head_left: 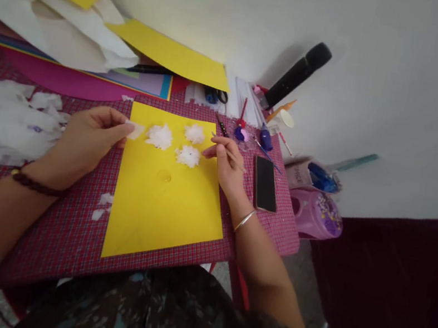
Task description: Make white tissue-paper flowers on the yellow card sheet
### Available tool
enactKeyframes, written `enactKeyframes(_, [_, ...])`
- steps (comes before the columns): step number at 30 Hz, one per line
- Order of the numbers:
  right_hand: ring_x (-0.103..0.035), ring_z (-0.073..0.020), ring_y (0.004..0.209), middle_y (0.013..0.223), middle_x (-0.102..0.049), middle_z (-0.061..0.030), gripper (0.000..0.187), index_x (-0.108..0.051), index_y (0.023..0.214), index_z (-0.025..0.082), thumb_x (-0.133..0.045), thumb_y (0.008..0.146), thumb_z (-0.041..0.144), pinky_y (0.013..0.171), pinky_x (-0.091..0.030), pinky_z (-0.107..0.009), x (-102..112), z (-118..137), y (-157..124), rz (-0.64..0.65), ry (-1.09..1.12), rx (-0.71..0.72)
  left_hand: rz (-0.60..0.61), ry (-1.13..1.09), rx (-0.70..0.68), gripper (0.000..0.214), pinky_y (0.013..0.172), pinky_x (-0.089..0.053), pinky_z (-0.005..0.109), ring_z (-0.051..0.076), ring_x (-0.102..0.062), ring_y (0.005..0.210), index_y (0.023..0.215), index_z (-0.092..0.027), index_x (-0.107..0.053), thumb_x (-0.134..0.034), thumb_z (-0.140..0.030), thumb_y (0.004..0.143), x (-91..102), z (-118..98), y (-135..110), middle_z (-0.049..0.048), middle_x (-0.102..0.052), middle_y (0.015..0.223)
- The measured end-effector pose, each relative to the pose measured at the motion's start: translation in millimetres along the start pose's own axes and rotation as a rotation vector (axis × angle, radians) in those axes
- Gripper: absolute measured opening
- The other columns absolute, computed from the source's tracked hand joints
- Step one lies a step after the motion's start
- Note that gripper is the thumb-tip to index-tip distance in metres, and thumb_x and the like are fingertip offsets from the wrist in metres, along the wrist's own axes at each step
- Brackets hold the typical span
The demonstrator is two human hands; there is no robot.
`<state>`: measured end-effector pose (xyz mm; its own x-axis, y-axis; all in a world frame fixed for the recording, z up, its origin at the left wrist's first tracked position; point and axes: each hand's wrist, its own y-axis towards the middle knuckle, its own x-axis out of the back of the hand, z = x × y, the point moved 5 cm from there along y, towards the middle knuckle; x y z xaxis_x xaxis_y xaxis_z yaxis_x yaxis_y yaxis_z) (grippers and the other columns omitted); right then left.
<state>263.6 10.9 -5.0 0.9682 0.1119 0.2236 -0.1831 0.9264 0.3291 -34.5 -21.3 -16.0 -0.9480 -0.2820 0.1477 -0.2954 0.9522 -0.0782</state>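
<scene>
A yellow sheet of paper (pixel 169 206) lies on the checked tablecloth in front of me. Three white tissue-paper tufts (pixel 159 135) stand on its upper half, and a small wet-looking spot (pixel 165 176) shows below them. Between the thumb and fingers of my left hand (pixel 92 136) is a small piece of white tissue paper (pixel 135 131), over the sheet's left edge. My right hand (pixel 227 163), at the right edge, grips a thin pale stick (pixel 231 157), perhaps a brush; its kind is unclear.
Loose white tissue pieces (pixel 2 120) cover the table at left. A black phone (pixel 265 183) lies to the right. Paint pots (pixel 242 133), a blue bottle (pixel 266 137) and a tall black cylinder (pixel 298 76) stand behind it. Coloured sheets (pixel 174 54) lie along the wall.
</scene>
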Motion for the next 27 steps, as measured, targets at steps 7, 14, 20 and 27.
enactKeyframes(7, [-0.063,-0.015,0.066,0.075,-0.066,0.0003,0.059,-0.069,0.105,0.024,-0.047,0.103,0.079,0.066,-0.054,-0.032,-5.5,11.5,-3.3,-0.026,0.039,0.035,-0.054,-0.003,0.033,0.018,0.063,-0.039,0.027,0.012,-0.053,0.061,0.077,-0.02,-0.067,-0.079,-0.032,0.072,3.1,0.1,1.9,-0.003,-0.063,0.066])
enactKeyframes(14, [-0.069,-0.0178,0.09,0.098,-0.071,-0.0039,0.044,-0.068,0.105,0.025,-0.055,0.105,0.067,0.082,-0.059,-0.035,-32.3,19.2,-17.3,0.168,-0.018,0.054,-0.053,-0.007,0.023,0.014,0.062,-0.038,0.026,0.011,-0.053,0.06,0.079,-0.019,-0.067,-0.078,-0.027,0.076,0.9,0.1,1.9,-0.0029,-0.063,0.066])
enactKeyframes(20, [-0.071,-0.019,0.101,0.109,-0.075,-0.0059,0.023,-0.071,0.11,0.024,-0.056,0.108,0.041,0.091,-0.059,-0.037,-41.3,18.2,-21.7,0.275,-0.171,0.143,-0.062,0.0,0.007,0.01,0.061,-0.039,0.024,0.01,-0.053,0.058,0.077,-0.018,-0.067,-0.076,-0.022,0.078,-1.6,-6.1,-1.8,-0.0035,-0.063,0.063])
enactKeyframes(27, [-0.071,-0.0198,0.096,0.109,-0.076,-0.0077,0.026,-0.074,0.122,0.022,-0.051,0.111,0.024,0.088,-0.054,-0.037,-48.8,17.5,-21.7,0.362,-0.449,0.249,-0.059,-0.02,0.015,0.01,0.061,-0.04,0.023,0.01,-0.054,0.057,0.078,-0.018,-0.067,-0.077,-0.021,0.077,-0.2,-5.6,-0.9,-0.0041,-0.063,0.062])
